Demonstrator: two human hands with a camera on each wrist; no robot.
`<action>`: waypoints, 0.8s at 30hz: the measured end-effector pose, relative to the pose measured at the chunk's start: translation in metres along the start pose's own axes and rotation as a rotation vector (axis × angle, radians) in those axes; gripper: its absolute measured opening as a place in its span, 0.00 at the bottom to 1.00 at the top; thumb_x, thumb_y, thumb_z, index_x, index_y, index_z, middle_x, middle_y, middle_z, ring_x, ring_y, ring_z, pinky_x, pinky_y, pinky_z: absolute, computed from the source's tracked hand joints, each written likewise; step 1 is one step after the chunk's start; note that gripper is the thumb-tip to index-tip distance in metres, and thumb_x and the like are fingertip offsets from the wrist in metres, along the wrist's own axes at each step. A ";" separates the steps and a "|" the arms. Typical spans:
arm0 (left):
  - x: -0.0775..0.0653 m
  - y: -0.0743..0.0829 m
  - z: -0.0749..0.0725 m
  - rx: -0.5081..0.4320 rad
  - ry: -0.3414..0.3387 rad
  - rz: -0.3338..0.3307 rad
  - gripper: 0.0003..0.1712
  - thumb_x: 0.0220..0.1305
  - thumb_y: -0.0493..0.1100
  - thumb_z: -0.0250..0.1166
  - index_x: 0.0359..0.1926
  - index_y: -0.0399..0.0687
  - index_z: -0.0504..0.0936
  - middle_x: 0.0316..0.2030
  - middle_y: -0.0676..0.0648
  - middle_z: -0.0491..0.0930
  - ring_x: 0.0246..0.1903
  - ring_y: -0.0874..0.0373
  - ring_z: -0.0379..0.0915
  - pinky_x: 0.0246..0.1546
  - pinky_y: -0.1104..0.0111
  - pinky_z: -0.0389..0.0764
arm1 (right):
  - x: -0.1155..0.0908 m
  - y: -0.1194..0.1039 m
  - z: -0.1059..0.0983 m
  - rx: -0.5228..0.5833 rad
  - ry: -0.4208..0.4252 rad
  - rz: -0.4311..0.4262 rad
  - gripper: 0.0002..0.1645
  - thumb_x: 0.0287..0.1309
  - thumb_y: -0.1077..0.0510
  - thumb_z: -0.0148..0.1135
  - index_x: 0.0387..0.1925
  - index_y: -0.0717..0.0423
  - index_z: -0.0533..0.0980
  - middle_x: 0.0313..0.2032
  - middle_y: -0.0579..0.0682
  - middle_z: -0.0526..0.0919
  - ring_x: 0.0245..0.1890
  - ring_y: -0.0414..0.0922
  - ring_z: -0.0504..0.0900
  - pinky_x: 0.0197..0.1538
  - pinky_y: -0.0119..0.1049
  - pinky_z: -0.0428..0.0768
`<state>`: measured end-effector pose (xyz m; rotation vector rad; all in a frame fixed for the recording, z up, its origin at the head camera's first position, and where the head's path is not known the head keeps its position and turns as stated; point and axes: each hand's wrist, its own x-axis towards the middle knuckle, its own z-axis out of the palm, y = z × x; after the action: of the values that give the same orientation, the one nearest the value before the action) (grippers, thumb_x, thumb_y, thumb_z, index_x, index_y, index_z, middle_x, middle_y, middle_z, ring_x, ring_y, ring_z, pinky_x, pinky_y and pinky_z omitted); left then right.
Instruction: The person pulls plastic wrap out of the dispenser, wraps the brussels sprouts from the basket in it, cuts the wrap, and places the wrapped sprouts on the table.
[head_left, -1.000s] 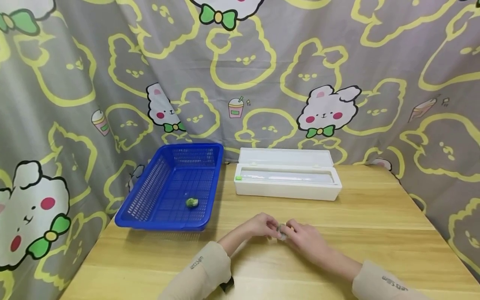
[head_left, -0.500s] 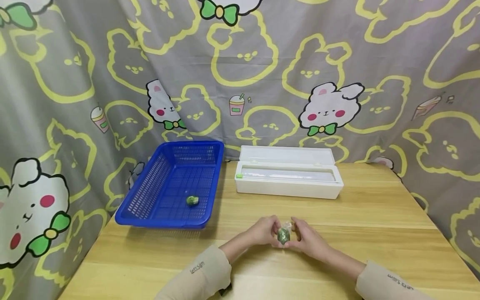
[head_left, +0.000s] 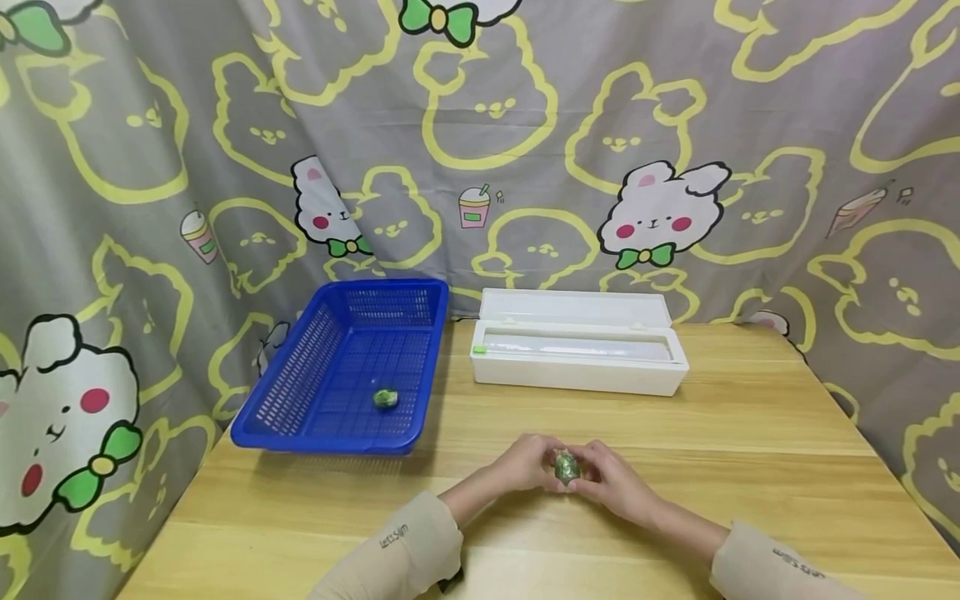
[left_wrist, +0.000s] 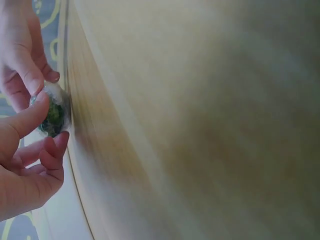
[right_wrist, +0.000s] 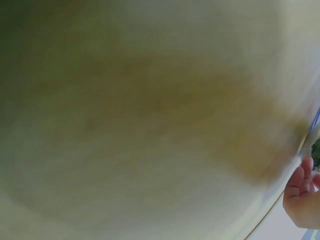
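A small round green vegetable (head_left: 567, 468), wrapped in clear cling film, is held between both hands over the front middle of the table. My left hand (head_left: 528, 463) pinches it from the left between thumb and fingers. From the other side my right hand (head_left: 611, 482) grips it, its thumb close to the left thumb. In the left wrist view the wrapped vegetable (left_wrist: 54, 114) shows dark green leaf under shiny film, with the left hand (left_wrist: 32, 165) below and the right hand (left_wrist: 25, 60) above. The right wrist view catches only part of the right hand (right_wrist: 302, 195) at its edge.
A blue plastic basket (head_left: 435, 350) stands at the back left, with another small green vegetable (head_left: 386, 399) inside. At the back middle is a long white cling film box (head_left: 577, 374), lid raised, with a green tab (head_left: 479, 350). A patterned curtain (head_left: 525, 125) hangs behind the wooden table (head_left: 750, 467).
The wrapped vegetable, mostly hidden by the fingers at first, has come into view between the hands. The loose film at its top has been folded down. The head view has tilted slightly.
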<state>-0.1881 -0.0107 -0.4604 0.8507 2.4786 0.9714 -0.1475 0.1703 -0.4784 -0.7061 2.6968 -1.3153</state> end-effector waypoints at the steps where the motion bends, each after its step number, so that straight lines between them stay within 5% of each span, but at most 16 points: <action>1: 0.000 0.001 0.000 0.006 0.003 0.002 0.28 0.39 0.36 0.74 0.46 0.36 0.78 0.32 0.48 0.81 0.28 0.66 0.73 0.30 0.81 0.73 | 0.000 0.000 0.000 -0.002 0.006 0.001 0.31 0.47 0.58 0.66 0.51 0.71 0.70 0.32 0.48 0.71 0.28 0.39 0.68 0.29 0.26 0.71; 8: 0.006 -0.004 -0.002 0.093 -0.039 0.042 0.22 0.38 0.37 0.75 0.39 0.38 0.80 0.30 0.52 0.80 0.27 0.68 0.71 0.30 0.81 0.71 | -0.003 0.001 0.005 0.000 0.011 -0.076 0.27 0.50 0.57 0.63 0.50 0.69 0.70 0.34 0.49 0.71 0.28 0.36 0.66 0.29 0.26 0.70; 15: 0.006 -0.004 -0.006 0.195 -0.088 0.074 0.23 0.41 0.40 0.74 0.40 0.37 0.78 0.30 0.53 0.79 0.26 0.69 0.68 0.30 0.82 0.70 | -0.002 0.004 0.006 -0.102 -0.023 -0.145 0.25 0.55 0.53 0.59 0.50 0.65 0.68 0.42 0.51 0.72 0.40 0.42 0.73 0.43 0.35 0.75; 24: 0.002 -0.003 -0.003 0.184 -0.058 0.045 0.29 0.38 0.43 0.76 0.44 0.38 0.77 0.33 0.51 0.79 0.31 0.67 0.71 0.34 0.80 0.71 | -0.005 0.005 0.001 0.001 -0.013 -0.063 0.41 0.48 0.52 0.66 0.55 0.76 0.62 0.36 0.51 0.73 0.27 0.35 0.67 0.28 0.26 0.70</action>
<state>-0.1928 -0.0127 -0.4603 0.9808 2.5374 0.7299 -0.1448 0.1749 -0.4835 -0.8035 2.6849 -1.3210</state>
